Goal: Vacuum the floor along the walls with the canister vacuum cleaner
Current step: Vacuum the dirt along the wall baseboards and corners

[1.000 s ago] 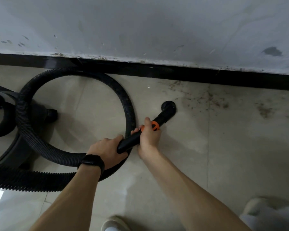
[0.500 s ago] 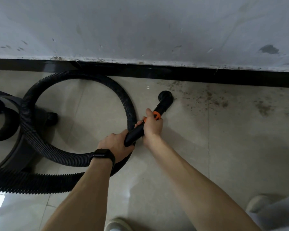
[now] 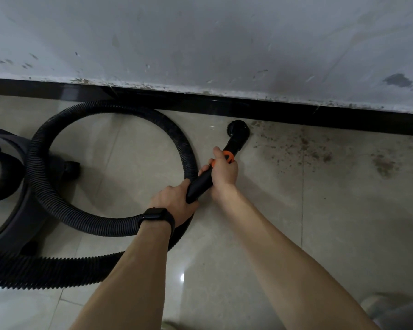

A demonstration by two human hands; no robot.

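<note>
Nozzle point(image 3: 237, 132) rests on floor point(image 3: 320, 234) just beside skirting point(image 3: 296, 113); wand point(image 3: 200, 184) slants back-left, right grip point(image 3: 223, 171) nearer at orange collar point(image 3: 229, 156), left grip point(image 3: 174, 202) behind, each clasping it. Dirt point(image 3: 303, 148) lies rightward.

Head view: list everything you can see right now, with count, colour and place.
round brush nozzle: one, black, on the floor near the baseboard, at the left edge of the dirt
rigid plastic wand with an orange ring: one, black, slanting from the nozzle back to the hands
ribbed flexible hose: one, black, looped on the floor left of the wand
canister vacuum body: one, dark grey, left edge, cropped
dirt specks: scattered patch, brown, right of the nozzle
glossy floor tiles: several, beige
baseboard strip: one, black, at the wall's foot
scuffed wall: one, grey-white, top
wristband: one, black, left wrist
shoe: one, pale, lower right, cropped
left hand: grips the wand's rear end
right hand: grips the wand at the ring
</note>
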